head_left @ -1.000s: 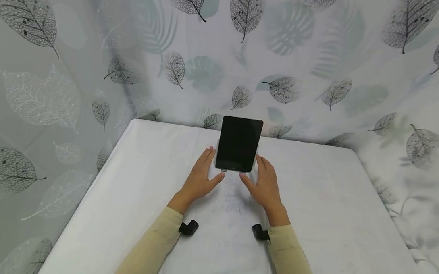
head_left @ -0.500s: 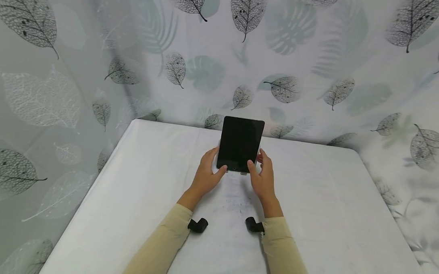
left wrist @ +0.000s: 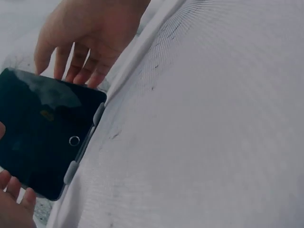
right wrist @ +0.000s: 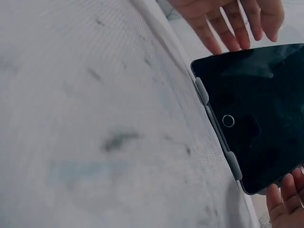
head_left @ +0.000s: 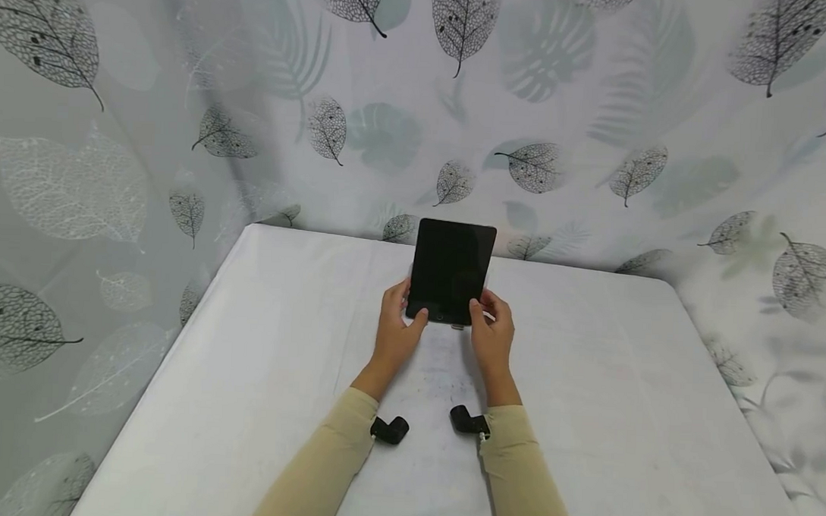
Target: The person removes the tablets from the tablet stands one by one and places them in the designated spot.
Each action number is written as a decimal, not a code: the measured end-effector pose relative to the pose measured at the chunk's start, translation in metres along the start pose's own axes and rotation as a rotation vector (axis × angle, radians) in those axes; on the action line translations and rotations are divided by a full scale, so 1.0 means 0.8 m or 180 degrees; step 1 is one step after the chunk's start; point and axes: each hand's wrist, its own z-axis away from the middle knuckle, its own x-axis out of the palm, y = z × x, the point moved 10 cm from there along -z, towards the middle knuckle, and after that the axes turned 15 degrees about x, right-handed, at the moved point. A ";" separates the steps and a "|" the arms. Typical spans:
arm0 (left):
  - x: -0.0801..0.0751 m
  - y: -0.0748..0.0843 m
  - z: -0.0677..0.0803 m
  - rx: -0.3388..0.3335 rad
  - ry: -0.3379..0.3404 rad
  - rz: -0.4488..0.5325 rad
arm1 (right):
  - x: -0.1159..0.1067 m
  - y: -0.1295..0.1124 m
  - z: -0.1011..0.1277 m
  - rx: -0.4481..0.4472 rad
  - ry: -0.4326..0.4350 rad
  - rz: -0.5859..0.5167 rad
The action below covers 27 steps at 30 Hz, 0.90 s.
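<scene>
While both hands close in from either side, a dark tablet (head_left: pixel 450 271) stands propped near upright at the far middle of a white table (head_left: pixel 620 387), its screen blank. Left hand (head_left: pixel 395 332): thumb laid on the lower left corner of the screen, fingers curled round the left edge behind — grasping the tablet. Right hand (head_left: pixel 492 333): thumb on the lower right corner, fingers wrapped round the right edge — grasping it too. Tablet's bottom edge sits in a pale holder with two small grey clips (right wrist: pixel 202 91) lipping over the glass; round home button (right wrist: pixel 228 120) lies between them. Left wrist view shows the same screen (left wrist: pixel 40 130) and the other hand's fingers (left wrist: pixel 78 61) at its far edge. Beige sleeves (head_left: pixel 324 467) on both forearms. Small black cameras (head_left: pixel 389 429) strapped at each wrist. Leaf-print curtain (head_left: pixel 186 91) hangs behind and beside the table.
</scene>
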 end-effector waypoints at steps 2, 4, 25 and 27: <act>0.001 -0.006 0.001 -0.0070 0.0084 0.0100 | -0.002 0.003 -0.002 0.0023 0.0043 -0.0073; 0.003 -0.010 0.001 -0.0126 0.0152 0.0183 | -0.005 0.006 -0.004 0.0024 0.0086 -0.0136; -0.028 -0.039 0.014 -0.0594 0.0766 -0.0429 | -0.007 0.028 -0.009 0.0201 0.0427 0.0033; -0.026 -0.040 0.013 -0.0627 0.0723 -0.0401 | -0.005 0.029 -0.010 0.0214 0.0409 0.0056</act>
